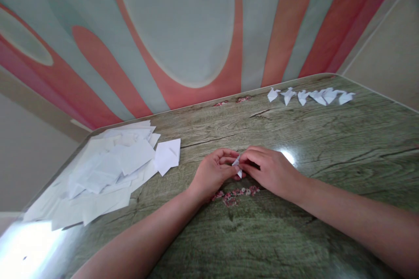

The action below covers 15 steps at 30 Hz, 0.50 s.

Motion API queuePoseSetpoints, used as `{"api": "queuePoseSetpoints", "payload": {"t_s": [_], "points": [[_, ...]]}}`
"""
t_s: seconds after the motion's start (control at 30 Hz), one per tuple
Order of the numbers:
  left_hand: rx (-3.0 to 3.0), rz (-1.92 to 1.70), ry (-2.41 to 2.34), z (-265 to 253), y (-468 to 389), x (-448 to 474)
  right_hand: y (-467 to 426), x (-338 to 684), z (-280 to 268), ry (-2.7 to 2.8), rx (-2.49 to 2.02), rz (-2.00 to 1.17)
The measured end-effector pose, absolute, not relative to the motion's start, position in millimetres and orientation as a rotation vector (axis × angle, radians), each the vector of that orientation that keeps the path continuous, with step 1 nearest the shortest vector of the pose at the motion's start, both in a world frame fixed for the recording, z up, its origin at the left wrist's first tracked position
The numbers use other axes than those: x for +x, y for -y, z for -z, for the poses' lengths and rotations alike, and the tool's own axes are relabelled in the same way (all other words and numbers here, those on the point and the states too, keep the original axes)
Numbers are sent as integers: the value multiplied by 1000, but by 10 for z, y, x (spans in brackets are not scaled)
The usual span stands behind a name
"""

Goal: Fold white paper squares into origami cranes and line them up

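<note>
Between my two hands, just above the middle of the table, is a small folded piece of white paper [240, 172] with a pointed lower end. My left hand [216, 170] pinches it from the left, thumb in front and fingers behind. From the right, my right hand [268, 166] grips its upper part between thumb and forefinger. My fingers cover much of the paper, so its full shape is hidden. Several white origami birds [288, 96] stand in a row near the table's far right edge.
A spread pile of white paper sheets [108, 165] covers the left of the wood-grain table [327, 148]. Beside it lies a folded white paper [167, 157]. A patterned wall [183, 30] rises behind the far edge. Floral decoration [234, 194] marks the tabletop below my hands.
</note>
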<state>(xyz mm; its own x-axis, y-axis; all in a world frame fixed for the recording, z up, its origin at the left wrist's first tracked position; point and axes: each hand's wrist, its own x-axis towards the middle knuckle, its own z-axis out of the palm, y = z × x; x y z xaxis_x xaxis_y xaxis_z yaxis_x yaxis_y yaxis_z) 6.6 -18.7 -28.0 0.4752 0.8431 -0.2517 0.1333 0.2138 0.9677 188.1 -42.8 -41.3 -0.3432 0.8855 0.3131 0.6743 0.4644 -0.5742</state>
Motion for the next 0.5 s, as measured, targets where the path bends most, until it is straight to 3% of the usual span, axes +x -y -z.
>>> {"api": "queuePoseSetpoints", "payload": {"t_s": [0.23, 0.5], "points": [[2245, -716, -1130, 247, 164, -9, 394, 1917, 415, 2266, -1329, -317], [2553, -561, -1059, 305, 147, 2, 414, 1905, 448, 2230, -1317, -311]]}}
